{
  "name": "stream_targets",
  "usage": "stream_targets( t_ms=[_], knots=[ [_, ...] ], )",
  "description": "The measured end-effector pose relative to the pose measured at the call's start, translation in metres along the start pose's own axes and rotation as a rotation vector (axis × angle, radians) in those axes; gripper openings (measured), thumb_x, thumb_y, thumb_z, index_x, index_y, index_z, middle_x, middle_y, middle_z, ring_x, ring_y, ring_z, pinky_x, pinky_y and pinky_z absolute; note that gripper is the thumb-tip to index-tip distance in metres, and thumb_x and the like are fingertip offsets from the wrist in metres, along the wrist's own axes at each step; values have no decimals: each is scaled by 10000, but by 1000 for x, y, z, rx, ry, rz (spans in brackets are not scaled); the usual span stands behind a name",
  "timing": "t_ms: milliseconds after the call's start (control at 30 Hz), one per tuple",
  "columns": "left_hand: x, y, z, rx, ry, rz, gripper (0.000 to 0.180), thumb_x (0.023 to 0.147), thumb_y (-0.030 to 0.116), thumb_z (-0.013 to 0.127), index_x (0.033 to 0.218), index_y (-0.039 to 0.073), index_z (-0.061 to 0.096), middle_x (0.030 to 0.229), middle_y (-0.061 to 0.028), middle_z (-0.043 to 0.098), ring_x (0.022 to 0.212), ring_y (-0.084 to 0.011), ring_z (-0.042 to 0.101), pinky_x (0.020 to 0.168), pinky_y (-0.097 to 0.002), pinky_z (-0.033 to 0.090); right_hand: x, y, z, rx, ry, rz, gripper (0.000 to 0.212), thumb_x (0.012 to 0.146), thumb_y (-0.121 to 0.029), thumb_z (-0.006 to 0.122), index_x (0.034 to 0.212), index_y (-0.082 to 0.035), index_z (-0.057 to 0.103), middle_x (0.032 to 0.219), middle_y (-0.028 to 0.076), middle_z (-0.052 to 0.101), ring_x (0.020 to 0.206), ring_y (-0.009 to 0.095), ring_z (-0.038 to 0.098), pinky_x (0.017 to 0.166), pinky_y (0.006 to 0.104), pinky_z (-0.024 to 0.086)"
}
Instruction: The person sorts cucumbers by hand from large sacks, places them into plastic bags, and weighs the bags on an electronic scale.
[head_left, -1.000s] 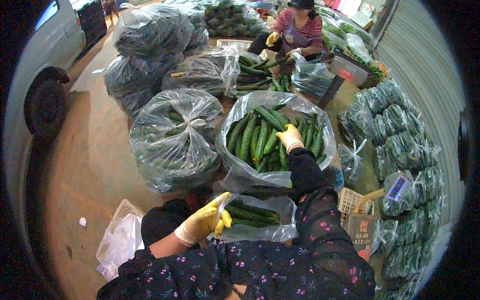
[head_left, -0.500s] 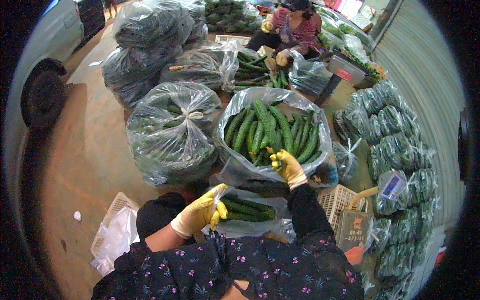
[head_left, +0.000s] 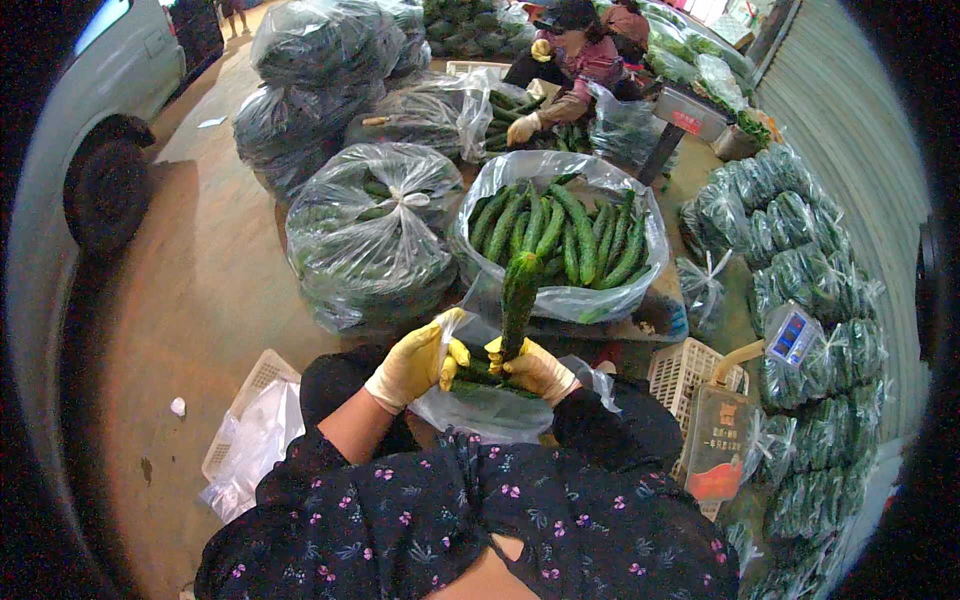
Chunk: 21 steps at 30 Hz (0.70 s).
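We record yellow-and-white gloved hands: the right [head_left: 530, 368] has its fingers wrapped around a long, bumpy, dark-green cucumber [head_left: 519, 300] at a small clear plastic bag [head_left: 480, 415], whose edge the left [head_left: 415, 365] pinches. Beyond, we see a large open clear plastic bag [head_left: 612, 303] (the held cucumber hides part of its near rim), crowded leftward by a bulging, knotted clear plastic bag [head_left: 370, 275]; rightward stands a beige slotted plastic basket [head_left: 667, 374].

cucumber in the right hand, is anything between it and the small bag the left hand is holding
Nothing visible: the right hand holds the cucumber right at the small bag, and the left hand grips that bag's left edge. Other cucumbers lie inside.
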<state>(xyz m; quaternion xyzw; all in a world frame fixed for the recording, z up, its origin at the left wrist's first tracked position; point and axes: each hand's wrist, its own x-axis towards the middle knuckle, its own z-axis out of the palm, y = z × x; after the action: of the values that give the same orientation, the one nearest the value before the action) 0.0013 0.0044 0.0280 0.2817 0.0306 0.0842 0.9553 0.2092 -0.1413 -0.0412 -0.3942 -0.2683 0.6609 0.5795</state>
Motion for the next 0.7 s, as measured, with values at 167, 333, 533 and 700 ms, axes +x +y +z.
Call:
stream_targets(
  t_ms=[167,333,533,700],
  knots=[
    [-1,-2,-2,14,45,2,633,899,426,503,1390,71,318,896,-191,639,571,-199,623,465,-288,509,-3,13,-9,-2,-3,44,437,676,-30,663,1096,-8,547,929,54,597,829,176,578,769,307,478],
    [0,1,-8,-18,39,-1,595,925,390,487,1394,66,316,887,-182,643,564,-211,625,453,-297,509,-4,17,-8,-202,102,93,371,717,-23,701,1064,-25,569,918,54,604,837,158,566,767,309,479],
    [-2,8,17,323,283,-73,545,909,331,540,1370,107,357,620,18,493,416,-71,382,357,-197,307,-6,78,-53,-745,169,137,344,755,-141,721,1058,-32,599,938,15,626,866,128,539,801,292,443],
    [4,8,5,150,298,-11,471,880,224,591,1304,89,435,653,-4,557,428,-81,430,377,-208,319,-40,101,-81,-1229,356,251,448,737,-185,702,1149,-50,590,1048,123,654,995,232,602,866,326,451]
  ],
)
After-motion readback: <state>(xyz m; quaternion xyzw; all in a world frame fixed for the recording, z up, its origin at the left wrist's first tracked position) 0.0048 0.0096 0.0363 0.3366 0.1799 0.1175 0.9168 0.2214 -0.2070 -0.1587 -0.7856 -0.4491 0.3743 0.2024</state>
